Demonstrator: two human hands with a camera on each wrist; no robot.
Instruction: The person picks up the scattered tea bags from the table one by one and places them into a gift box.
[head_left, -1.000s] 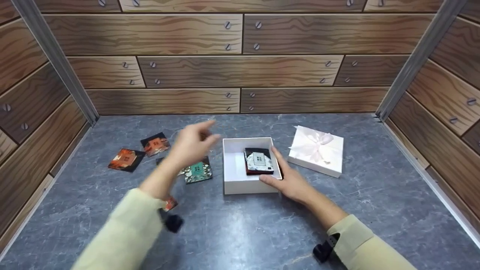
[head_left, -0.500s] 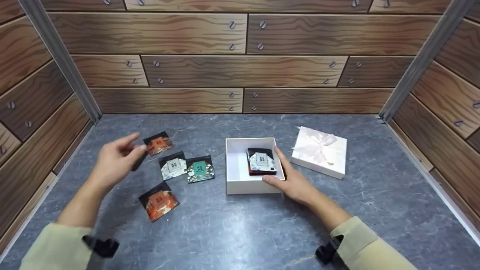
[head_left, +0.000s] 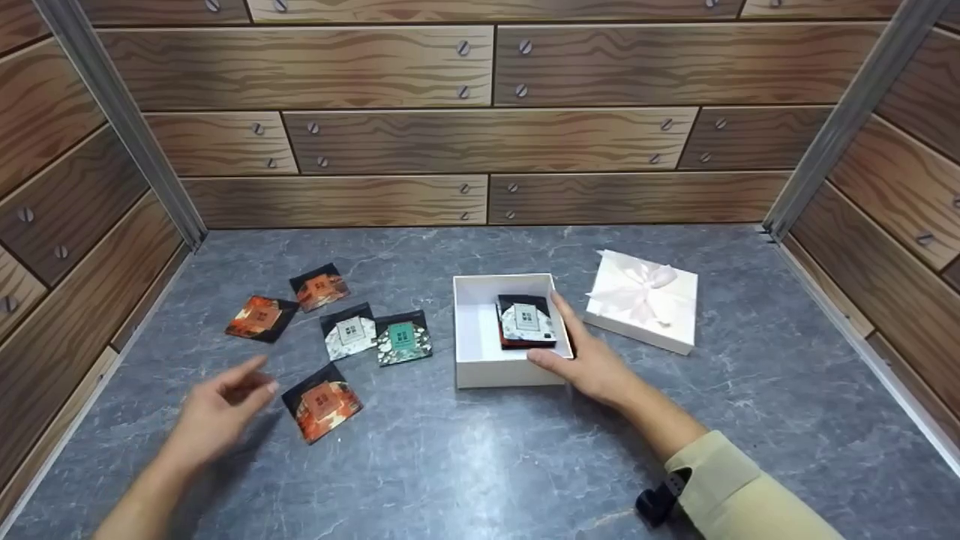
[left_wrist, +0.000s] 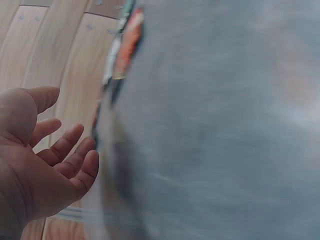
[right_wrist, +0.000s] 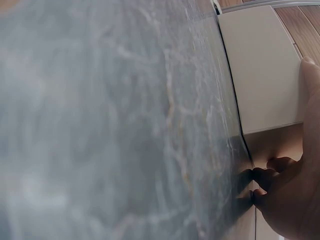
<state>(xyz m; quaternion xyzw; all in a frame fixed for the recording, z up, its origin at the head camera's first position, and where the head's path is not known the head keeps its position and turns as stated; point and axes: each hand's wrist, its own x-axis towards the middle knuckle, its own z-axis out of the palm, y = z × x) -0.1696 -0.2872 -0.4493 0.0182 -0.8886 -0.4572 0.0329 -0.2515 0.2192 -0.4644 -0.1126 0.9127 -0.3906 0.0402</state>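
Note:
My left hand (head_left: 221, 412) hovers over the table, loosely curled with nothing in it. Nearest to it is an orange square sachet (head_left: 322, 403). Beyond lie another orange sachet (head_left: 261, 318), a smaller orange one (head_left: 320, 288), a white one (head_left: 349, 331) and a green one (head_left: 403, 337). My right hand (head_left: 592, 367) holds the near right corner of a white gift box (head_left: 510, 375), thumb over the front rim and fingers along the side. Inside, toward the right, lies a small stack of sachets topped by a white one (head_left: 527, 319). In the right wrist view the fingers bend against the box wall (right_wrist: 262, 70).
A white lid (head_left: 641, 300) with a pale ribbon bow rests behind and right of the box. Wood-patterned walls (head_left: 480, 142) bound the grey marbled table (head_left: 450, 465) at the back and both sides.
My left hand has swung from beside the box to the far left, then come nearer along the table's left side, uncovering the sachets. The right hand stays on the box.

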